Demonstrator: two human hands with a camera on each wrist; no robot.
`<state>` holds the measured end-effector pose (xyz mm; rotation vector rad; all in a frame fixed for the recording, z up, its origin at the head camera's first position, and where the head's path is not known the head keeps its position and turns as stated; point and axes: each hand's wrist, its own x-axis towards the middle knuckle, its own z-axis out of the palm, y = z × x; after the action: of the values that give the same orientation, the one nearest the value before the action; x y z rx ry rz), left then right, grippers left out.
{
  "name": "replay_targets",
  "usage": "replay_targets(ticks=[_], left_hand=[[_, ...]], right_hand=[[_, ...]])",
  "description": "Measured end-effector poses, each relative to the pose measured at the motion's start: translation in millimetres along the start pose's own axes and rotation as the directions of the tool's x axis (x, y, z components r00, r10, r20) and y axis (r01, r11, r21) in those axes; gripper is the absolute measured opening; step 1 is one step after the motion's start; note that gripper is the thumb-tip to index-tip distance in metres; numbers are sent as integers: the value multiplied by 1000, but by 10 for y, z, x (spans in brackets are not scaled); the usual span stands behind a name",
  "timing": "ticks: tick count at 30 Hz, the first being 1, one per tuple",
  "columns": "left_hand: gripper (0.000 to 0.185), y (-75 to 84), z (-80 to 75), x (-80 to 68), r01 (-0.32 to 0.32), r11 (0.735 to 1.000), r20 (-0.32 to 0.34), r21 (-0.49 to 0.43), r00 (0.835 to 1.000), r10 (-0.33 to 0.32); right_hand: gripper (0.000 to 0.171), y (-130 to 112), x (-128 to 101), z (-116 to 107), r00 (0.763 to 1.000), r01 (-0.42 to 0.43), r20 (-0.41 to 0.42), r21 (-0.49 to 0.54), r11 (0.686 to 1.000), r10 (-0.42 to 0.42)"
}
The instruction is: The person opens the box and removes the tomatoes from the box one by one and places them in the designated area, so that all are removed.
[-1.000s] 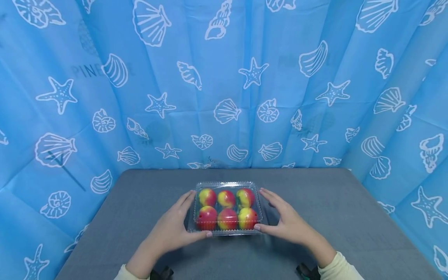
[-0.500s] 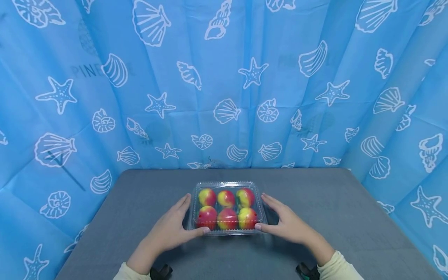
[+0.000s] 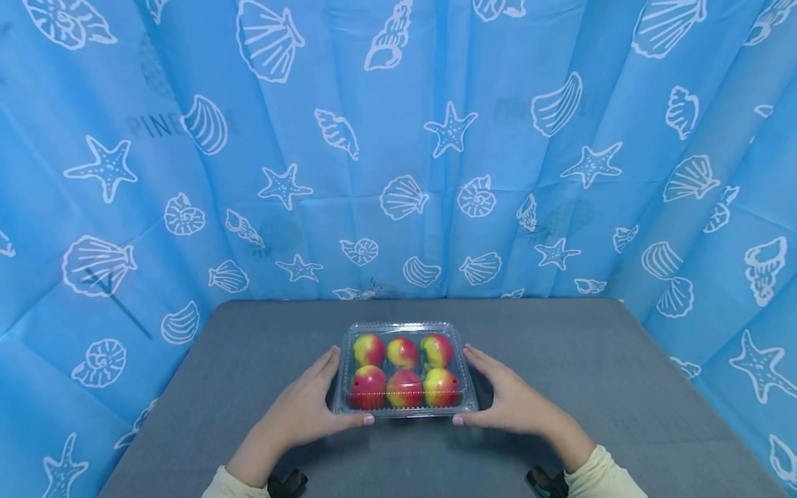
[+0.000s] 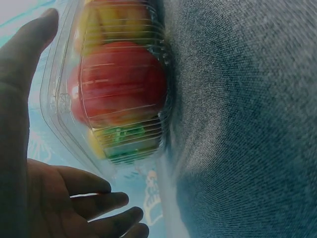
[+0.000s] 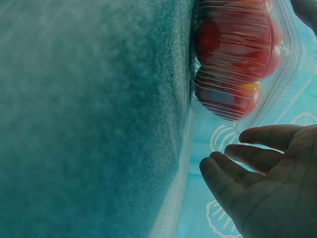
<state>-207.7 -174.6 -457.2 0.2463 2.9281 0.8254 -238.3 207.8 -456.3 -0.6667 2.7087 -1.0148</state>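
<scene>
A clear plastic clamshell box (image 3: 405,413) stands closed on the grey table, holding several round red-and-yellow fruits (image 3: 405,389) in two rows. My left hand (image 3: 305,404) lies along its left side, thumb at the front rim and fingers reaching toward the back. On the opposite side my right hand (image 3: 513,398) mirrors it, thumb near the front right corner. In the left wrist view, the left fingers (image 4: 94,191) are extended, with a gap to the box. The right wrist view has the right fingers (image 5: 262,136) loosely extended beside the box's far end; whether they touch it I cannot tell.
The box sits around the middle of a grey cloth-covered table (image 3: 280,332). Behind and beside the table hangs a blue curtain (image 3: 398,152) printed with white shells and starfish. Dark straps (image 3: 288,482) show at both wrists.
My left fingers have drawn slightly away from the box's left side. The right thumb has slid down from the box's corner toward its front edge. The box has stayed in place.
</scene>
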Motion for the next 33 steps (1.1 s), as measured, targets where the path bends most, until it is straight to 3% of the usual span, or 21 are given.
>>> replay_targets(ticks=[21, 33], left_hand=[[137, -21, -16, -28, -42, 998, 12, -35, 999, 43], [129, -32, -34, -26, -35, 999, 35, -40, 999, 36]], right_hand=[[114, 10, -6, -9, 1000, 29, 9, 13, 1000, -29], [98, 58, -11, -10, 994, 106, 9, 44, 993, -107]])
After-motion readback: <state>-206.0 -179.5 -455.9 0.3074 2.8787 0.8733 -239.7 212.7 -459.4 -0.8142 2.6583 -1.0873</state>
